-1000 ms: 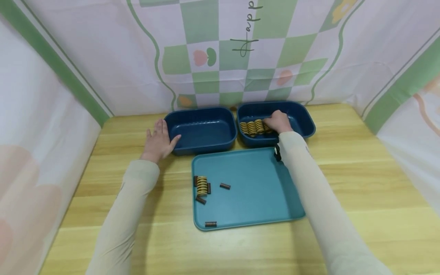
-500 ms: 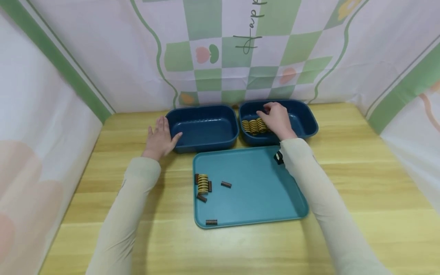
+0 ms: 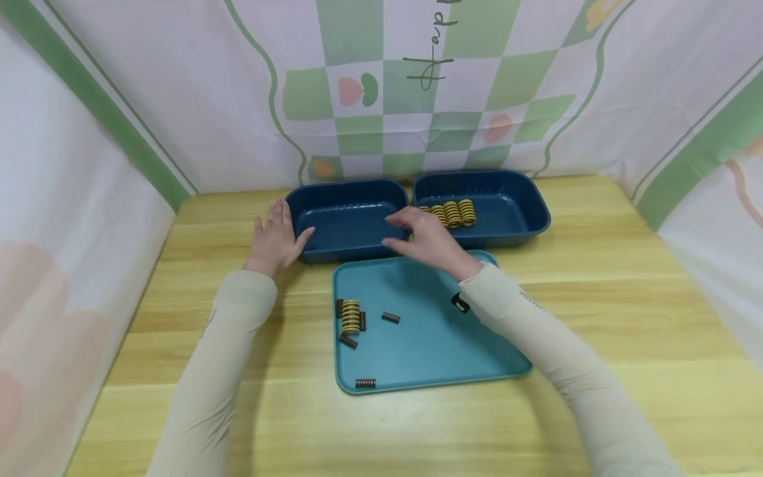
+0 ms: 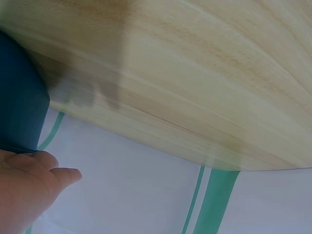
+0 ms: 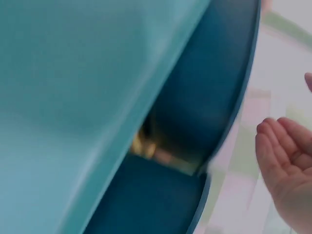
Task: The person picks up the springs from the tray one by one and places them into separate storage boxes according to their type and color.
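Note:
My left hand (image 3: pixel 274 238) lies against the left end of the left blue bin (image 3: pixel 352 248), fingers straight and thumb over the rim. In the left wrist view, part of that hand (image 4: pixel 29 180) touches the bin's wall. My right hand (image 3: pixel 432 242) is over the inner ends of both bins, thumb and fingers spread apart, with nothing seen between them. The right wrist view shows this hand (image 5: pixel 292 161) with its palm bare. Several gold coil springs (image 3: pixel 453 214) stand in a row in the right blue bin (image 3: pixel 512 205), partly hidden by the hand.
A teal tray (image 3: pixel 441 351) lies in front of the bins. On its left side are a gold spring (image 3: pixel 350 317) and several small dark springs (image 3: pixel 391 318). A patterned cloth (image 3: pixel 411 126) hangs behind the wooden table (image 3: pixel 596 278).
My right hand has left the right bin's springs and moved left toward the left bin, its fingers spreading. My left hand has stayed at the left bin.

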Demonstrator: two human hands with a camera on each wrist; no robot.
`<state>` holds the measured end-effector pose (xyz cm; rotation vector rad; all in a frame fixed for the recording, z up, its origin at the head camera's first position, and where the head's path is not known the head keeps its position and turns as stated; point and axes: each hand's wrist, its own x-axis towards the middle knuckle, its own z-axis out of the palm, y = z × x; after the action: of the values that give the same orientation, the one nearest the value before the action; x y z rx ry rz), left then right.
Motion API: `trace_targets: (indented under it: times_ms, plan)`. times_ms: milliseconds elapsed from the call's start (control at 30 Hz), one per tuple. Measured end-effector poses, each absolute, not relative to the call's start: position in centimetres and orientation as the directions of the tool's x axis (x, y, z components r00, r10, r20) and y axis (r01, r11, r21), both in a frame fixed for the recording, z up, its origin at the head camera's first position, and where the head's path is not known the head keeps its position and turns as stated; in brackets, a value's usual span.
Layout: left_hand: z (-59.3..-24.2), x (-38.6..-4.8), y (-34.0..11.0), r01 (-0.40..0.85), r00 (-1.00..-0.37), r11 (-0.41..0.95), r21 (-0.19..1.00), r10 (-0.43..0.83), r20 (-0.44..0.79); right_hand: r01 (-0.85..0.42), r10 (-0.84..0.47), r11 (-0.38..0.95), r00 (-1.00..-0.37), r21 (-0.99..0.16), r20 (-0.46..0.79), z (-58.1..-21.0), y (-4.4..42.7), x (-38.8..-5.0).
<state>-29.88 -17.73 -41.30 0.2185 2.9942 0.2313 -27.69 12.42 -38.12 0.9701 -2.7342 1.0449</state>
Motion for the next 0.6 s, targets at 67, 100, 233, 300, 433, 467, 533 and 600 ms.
trace_targets:
  times_ms: [67, 100, 233, 300, 433, 467, 533, 600]
  plan:
    - [-41.3, -29.9, -17.8, 0.133, -0.981, 0.978, 0.161, 0.153, -0.118, -0.634, -0.614, 0.540, -0.747, -0.553, 0.256, -38.4, 11.4, -26.8]
    - [-41.3, -30.0, -17.8, 0.134, -0.981, 0.978, 0.157, 0.153, -0.119, -0.659, -0.651, 0.523, -0.718, -0.541, 0.246, -38.7, 10.9, -26.4]
    - [-41.5, -30.1, -17.9, 0.135, -0.981, 0.978, 0.157, 0.154, -0.118, -0.727, -0.767, 0.478, -0.619, -0.492, 0.170, -39.3, 9.1, -24.9]
    - [-41.5, -30.2, -17.9, 0.134, -0.981, 0.978, 0.161, 0.154, -0.115, -0.748, -0.803, 0.476, -0.584, -0.463, 0.118, -39.7, 8.5, -24.2]
    - [-41.5, -30.2, -17.9, 0.133, -0.981, 0.977, 0.167, 0.154, -0.116, -0.763, -0.832, 0.505, -0.555, -0.404, 0.008, -40.4, 7.5, -23.0]
    - [-41.5, -30.2, -17.9, 0.134, -0.981, 0.977, 0.164, 0.154, -0.118, -0.767, -0.834, 0.512, -0.551, -0.387, -0.012, -40.6, 7.2, -22.8]
    - [-41.5, -30.2, -17.9, 0.135, -0.980, 0.978, 0.159, 0.155, -0.124, -0.777, -0.840, 0.516, -0.541, -0.360, -0.038, -41.1, 6.8, -22.5]
    - [-41.4, -30.1, -17.9, 0.135, -0.980, 0.979, 0.154, 0.155, -0.128, -0.791, -0.847, 0.512, -0.530, -0.336, -0.042, -41.4, 6.5, -22.2]
